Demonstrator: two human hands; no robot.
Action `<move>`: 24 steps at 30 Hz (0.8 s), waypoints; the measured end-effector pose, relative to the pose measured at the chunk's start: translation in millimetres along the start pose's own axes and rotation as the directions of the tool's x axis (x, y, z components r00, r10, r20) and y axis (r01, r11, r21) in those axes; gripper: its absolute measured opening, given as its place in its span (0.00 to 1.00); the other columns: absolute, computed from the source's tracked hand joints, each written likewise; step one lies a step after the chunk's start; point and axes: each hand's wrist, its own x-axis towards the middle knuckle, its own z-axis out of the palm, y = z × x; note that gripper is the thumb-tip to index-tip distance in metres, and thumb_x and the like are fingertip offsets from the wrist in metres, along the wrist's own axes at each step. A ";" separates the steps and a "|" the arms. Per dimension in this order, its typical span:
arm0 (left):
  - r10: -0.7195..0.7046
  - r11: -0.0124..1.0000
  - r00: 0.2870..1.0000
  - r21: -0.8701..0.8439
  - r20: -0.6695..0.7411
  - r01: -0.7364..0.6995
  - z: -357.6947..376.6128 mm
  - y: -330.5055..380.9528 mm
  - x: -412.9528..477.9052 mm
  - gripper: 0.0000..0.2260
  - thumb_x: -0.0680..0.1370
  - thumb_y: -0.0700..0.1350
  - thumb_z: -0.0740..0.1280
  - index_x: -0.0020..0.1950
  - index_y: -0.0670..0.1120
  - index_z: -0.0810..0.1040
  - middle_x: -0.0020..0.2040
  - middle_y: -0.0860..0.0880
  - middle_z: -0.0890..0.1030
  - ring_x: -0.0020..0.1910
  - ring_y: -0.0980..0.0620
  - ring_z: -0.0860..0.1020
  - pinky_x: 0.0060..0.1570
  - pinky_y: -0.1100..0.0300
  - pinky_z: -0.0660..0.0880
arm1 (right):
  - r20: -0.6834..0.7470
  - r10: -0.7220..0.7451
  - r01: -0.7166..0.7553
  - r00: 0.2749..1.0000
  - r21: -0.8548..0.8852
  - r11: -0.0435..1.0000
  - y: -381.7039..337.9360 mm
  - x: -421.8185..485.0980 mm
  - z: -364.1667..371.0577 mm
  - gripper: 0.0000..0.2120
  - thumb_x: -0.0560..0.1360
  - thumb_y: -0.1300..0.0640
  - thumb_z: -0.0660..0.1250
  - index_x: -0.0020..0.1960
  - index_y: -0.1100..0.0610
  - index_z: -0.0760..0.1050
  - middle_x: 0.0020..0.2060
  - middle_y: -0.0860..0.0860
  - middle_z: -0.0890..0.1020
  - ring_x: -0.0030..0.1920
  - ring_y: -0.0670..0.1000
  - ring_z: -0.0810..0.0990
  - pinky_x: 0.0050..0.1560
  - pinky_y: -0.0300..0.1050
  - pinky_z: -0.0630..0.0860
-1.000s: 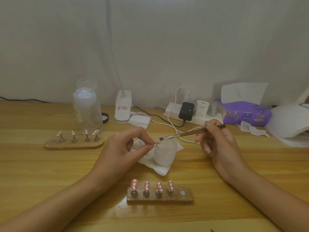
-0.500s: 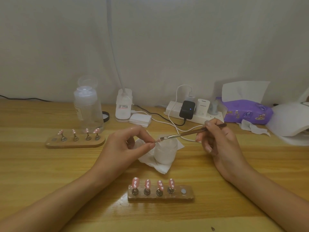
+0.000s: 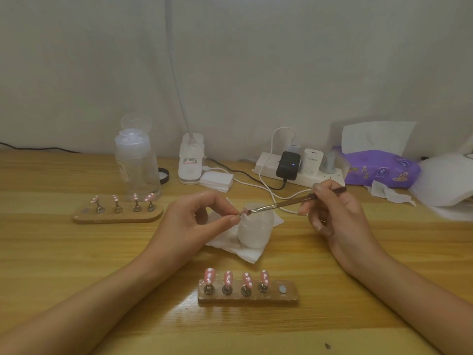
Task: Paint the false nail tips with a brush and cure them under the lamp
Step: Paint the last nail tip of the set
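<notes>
The left hand [image 3: 194,222] pinches a nail tip [image 3: 242,213]. The right hand [image 3: 337,221], at 3 o'clock, grips a brush [image 3: 281,203] touching it.

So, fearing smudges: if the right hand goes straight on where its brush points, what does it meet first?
Likely the nail tip pinched by the left hand; the brush seems to touch it, depth unclear.

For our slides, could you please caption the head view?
Left hand pinches a nail tip; right hand holds the brush to it.
</notes>
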 end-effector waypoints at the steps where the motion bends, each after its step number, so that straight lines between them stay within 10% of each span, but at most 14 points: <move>1: -0.003 1.000 1.000 -0.002 -0.001 0.003 -0.2 -0.1 0.1 0.08 0.69 0.56 0.72 0.42 0.53 0.84 0.35 0.64 0.80 0.28 0.60 0.67 0.29 0.72 0.66 | -0.009 0.002 -0.002 1.000 0.008 1.000 -0.3 0.4 -0.3 0.10 0.72 0.48 0.65 0.41 0.55 0.71 0.30 0.54 0.82 0.22 0.46 0.69 0.22 0.36 0.60; 24: 0.004 1.000 1.000 -0.011 0.000 -0.004 -0.7 0.5 -0.4 0.11 0.68 0.60 0.71 0.42 0.55 0.84 0.33 0.64 0.79 0.28 0.60 0.67 0.29 0.71 0.66 | -0.009 0.005 -0.005 1.000 -0.024 1.000 -1.6 -1.6 1.4 0.09 0.76 0.51 0.64 0.41 0.55 0.72 0.31 0.55 0.83 0.23 0.47 0.72 0.22 0.35 0.65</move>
